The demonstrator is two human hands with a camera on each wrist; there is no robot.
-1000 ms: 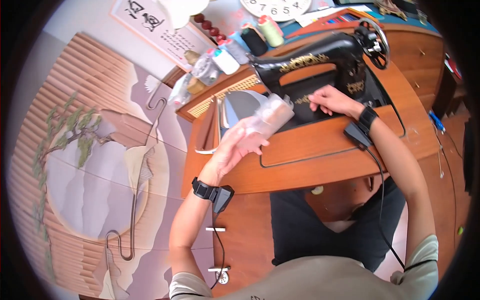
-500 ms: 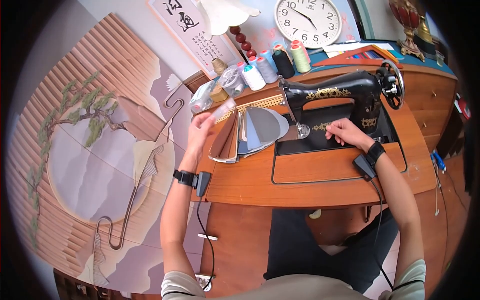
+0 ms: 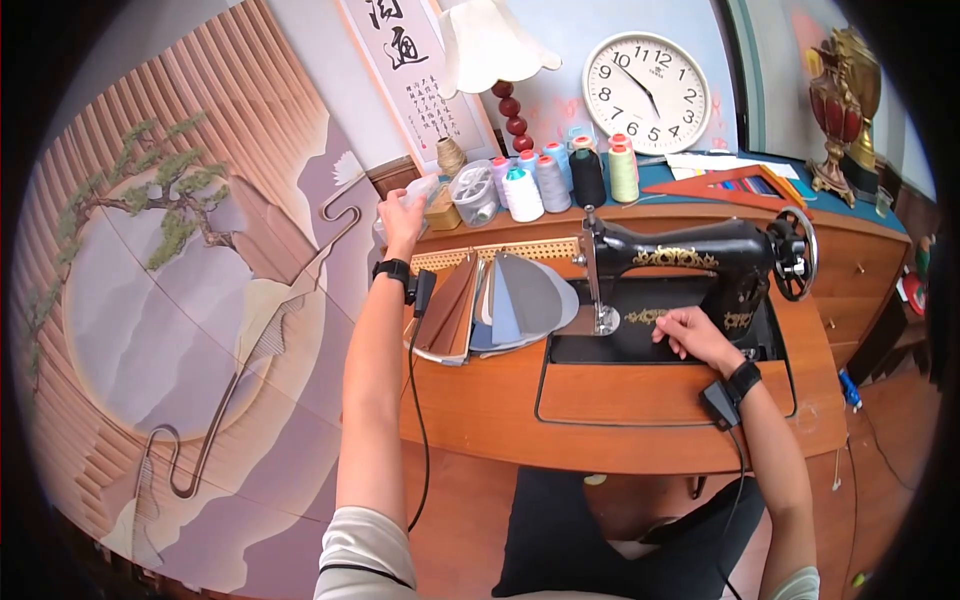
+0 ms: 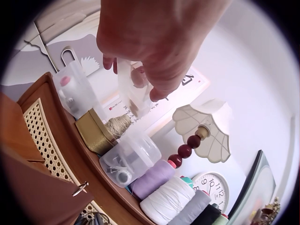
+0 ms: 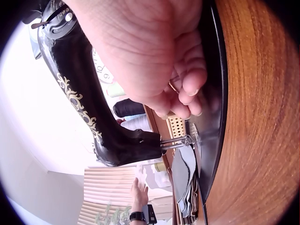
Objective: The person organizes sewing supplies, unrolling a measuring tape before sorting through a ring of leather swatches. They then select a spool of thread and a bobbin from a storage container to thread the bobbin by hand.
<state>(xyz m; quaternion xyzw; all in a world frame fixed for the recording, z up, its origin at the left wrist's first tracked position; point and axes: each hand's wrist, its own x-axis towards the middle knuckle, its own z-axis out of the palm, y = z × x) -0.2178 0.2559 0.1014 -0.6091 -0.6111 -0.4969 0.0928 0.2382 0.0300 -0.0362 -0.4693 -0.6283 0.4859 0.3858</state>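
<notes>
My left hand (image 3: 401, 214) reaches to the back left corner and grips a translucent plastic box (image 4: 132, 89) by its sides, above the shelf in the left wrist view. Another clear box (image 4: 72, 89) with a pink item in it stands close by. My right hand (image 3: 692, 334) is low over the black bed of the sewing machine (image 3: 680, 250), fingers curled in and fingertips gathered. A thin gold-coloured curve shows between those fingers in the right wrist view; I cannot tell whether they hold it. Fanned fabric swatches (image 3: 530, 295) lie left of the needle.
Along the back shelf stand a gold tin (image 4: 95, 131), a clear round tub (image 4: 129, 161) and several thread cones (image 3: 523, 195). Behind them are a lamp (image 3: 492, 45) and a wall clock (image 3: 646, 92). A folding screen (image 3: 180, 300) borders the left side.
My left hand has carried the box from over the table, past the swatches, to the back left shelf. The right hand stays over the machine bed. The head view has tilted up.
</notes>
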